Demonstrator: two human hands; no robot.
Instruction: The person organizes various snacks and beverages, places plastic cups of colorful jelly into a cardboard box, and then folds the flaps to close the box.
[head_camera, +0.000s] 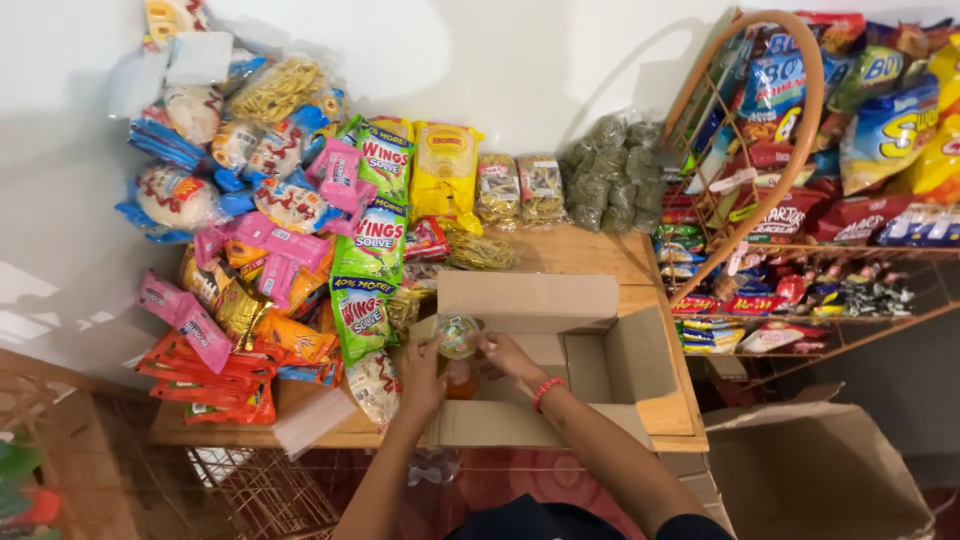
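My left hand (422, 375) and right hand (508, 355) both grip a small sealed cup (459, 336), held over the open cardboard box (600, 350) on the desk (600, 255), evidently steadying it.

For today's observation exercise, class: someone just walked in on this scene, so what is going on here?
A person stands at a wooden table piled with snack packets. Both hands are over an open cardboard box. The left hand and right hand together hold a small round clear-lidded cup above the box's left end. The right wrist wears a red bracelet. A wire rack of snacks stands to the right.
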